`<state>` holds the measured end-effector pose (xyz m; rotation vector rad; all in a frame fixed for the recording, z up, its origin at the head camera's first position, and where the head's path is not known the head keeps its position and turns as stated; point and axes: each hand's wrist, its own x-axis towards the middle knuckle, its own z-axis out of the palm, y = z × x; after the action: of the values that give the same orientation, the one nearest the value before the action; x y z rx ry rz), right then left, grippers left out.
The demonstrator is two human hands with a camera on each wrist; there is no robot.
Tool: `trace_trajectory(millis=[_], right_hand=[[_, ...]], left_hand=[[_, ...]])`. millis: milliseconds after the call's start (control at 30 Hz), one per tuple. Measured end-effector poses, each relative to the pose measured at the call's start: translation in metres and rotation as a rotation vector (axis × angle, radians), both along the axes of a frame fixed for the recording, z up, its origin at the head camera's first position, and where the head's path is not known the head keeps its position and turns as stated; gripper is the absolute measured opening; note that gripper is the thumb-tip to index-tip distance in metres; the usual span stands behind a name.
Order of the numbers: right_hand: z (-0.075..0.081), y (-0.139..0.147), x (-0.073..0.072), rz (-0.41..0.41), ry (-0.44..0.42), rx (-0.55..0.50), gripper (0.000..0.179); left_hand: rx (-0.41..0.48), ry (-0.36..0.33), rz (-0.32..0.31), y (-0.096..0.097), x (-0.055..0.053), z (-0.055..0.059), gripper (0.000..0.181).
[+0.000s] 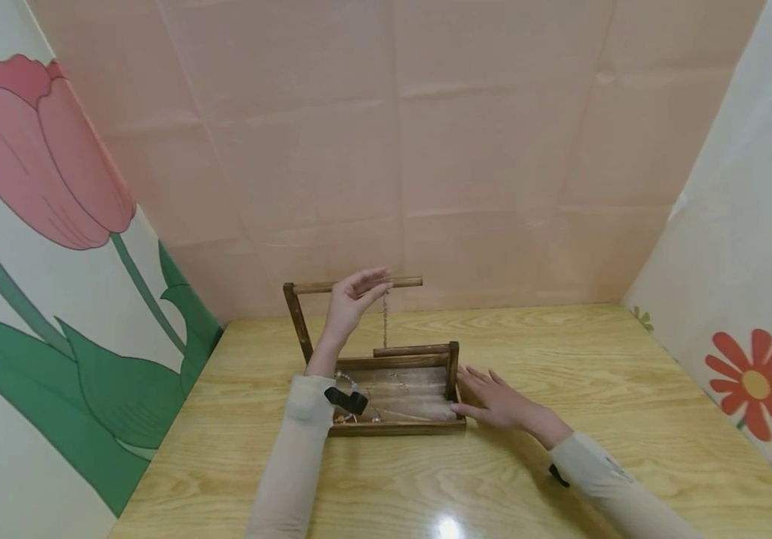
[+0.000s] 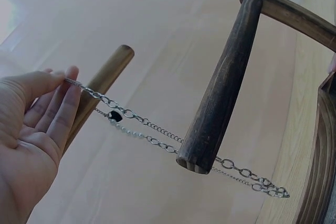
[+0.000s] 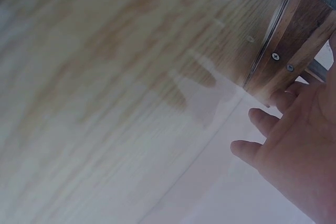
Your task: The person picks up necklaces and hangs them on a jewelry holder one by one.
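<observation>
My left hand [image 1: 350, 305] pinches one end of a silver chain necklace [image 2: 128, 114] between thumb and fingertips. Its loop hangs down past the upper rod [image 1: 409, 282] of a wooden jewelry stand, and a black charm [image 2: 115, 116] and small pearly beads show along one strand. The lower rod [image 1: 419, 349] stands in front of the chain in the left wrist view. At the right end of the stand's tray [image 1: 399, 430], my right hand [image 1: 503, 404] rests with fingers spread, thumb at the rim. Part of the tray is hidden behind my left forearm.
Inside the tray lie a beaded bracelet [image 1: 353, 383] and several small thin pieces of jewelry. The stand sits on a wood-grain table [image 1: 594, 374] close to the pink backdrop [image 1: 493, 150]. Flower-printed panels rise at both sides.
</observation>
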<state>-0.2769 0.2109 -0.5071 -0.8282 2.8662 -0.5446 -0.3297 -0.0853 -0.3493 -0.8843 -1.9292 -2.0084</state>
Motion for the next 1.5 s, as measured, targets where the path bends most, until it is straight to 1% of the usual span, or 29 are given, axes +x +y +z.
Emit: trace_trajectory(millis=[67,100,233,467,600,767,967,1133,1400,1500], right_hand=[[0.0,0.0,0.0,0.004,0.009,0.0,0.079],[0.0,0.0,0.0,0.007,0.014,-0.001,0.079],[0.0,0.0,0.0,0.016,0.033,-0.009,0.079],[-0.002,0.0,-0.001,0.004,0.021,-0.002,0.079],[-0.003,0.0,-0.002,0.006,0.026,-0.004,0.079],[-0.005,-0.001,-0.004,0.006,0.025,-0.005,0.08],[-0.007,-0.001,-0.003,0.005,0.011,-0.002,0.08],[-0.004,-0.001,-0.003,-0.007,0.002,-0.007,0.079],[-0.004,-0.001,-0.004,-0.011,-0.005,0.002,0.079],[-0.004,-0.001,-0.003,-0.012,-0.01,0.003,0.079]], left_hand=[[0.0,0.005,-0.001,-0.001,0.001,0.0,0.033],[-0.004,0.0,0.002,-0.001,0.003,0.002,0.033],[-0.013,0.0,0.012,-0.004,0.002,0.0,0.034],[0.007,-0.027,0.007,-0.007,-0.012,-0.013,0.035],[0.018,-0.022,0.013,-0.009,-0.015,-0.016,0.037],[0.018,-0.01,0.03,-0.012,-0.013,-0.017,0.037],[0.041,-0.031,0.016,-0.015,-0.012,-0.02,0.038],[0.048,-0.022,0.014,-0.016,-0.013,-0.02,0.038],[0.01,0.03,0.068,-0.02,-0.012,-0.02,0.033],[0.009,0.029,0.078,-0.022,-0.01,-0.02,0.033]])
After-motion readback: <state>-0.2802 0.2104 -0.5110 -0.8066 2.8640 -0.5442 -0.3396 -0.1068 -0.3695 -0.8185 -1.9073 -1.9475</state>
